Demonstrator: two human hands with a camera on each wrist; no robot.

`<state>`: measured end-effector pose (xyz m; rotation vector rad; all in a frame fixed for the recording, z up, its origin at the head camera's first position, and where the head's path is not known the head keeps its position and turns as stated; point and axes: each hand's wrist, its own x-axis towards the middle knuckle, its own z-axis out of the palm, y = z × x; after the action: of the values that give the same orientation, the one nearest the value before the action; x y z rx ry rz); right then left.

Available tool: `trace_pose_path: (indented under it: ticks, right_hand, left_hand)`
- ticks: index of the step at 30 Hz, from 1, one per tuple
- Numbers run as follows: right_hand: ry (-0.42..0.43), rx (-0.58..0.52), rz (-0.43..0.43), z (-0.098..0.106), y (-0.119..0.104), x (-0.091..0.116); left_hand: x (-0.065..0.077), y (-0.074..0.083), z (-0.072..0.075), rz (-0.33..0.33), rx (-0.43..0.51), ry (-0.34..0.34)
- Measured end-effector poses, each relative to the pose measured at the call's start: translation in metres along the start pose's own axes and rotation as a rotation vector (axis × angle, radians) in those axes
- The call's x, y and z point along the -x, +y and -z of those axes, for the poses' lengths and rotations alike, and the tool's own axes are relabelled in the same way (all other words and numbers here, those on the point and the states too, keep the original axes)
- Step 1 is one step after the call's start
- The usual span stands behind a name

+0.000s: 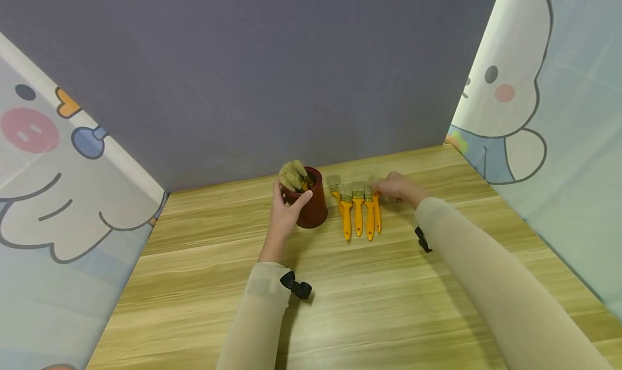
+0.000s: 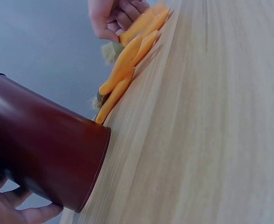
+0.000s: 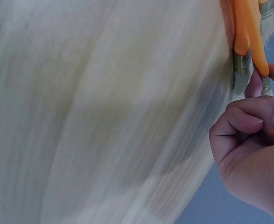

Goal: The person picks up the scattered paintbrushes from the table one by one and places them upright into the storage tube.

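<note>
My left hand holds a dark red cylindrical cup from its left side, thumb along the rim. Inside the cup stand paintbrushes, bristles up, leaning left. To the right of the cup, several paintbrushes with orange handles lie side by side on the table, bristles toward the wall. At the right end of that row, my right hand pinches one paintbrush near its bristles, between thumb and finger. The right wrist view shows its orange handle close beside another brush.
The cup and brushes are near the back edge of the wood-grain table, close to a grey-blue wall. Cartoon-printed curtains hang at both sides. Black bows hang at the sleeves.
</note>
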<state>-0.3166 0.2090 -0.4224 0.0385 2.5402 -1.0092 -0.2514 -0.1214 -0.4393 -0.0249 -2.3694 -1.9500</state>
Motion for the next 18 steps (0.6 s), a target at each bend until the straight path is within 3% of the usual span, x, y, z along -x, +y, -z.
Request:
trace_pose_path:
  ticks: [11,18]
  right_hand:
    - [-0.014,0.009,-0.005,-0.0089,0.0012,-0.0043]
    - [-0.024,-0.073,-0.006,-0.0055,-0.0001,-0.0044]
  left_hand:
    - [0.0011,0.0030,-0.0001,0.003,-0.003,0.006]
    - [0.0012,0.0037,0.0014,0.006,0.020,-0.011]
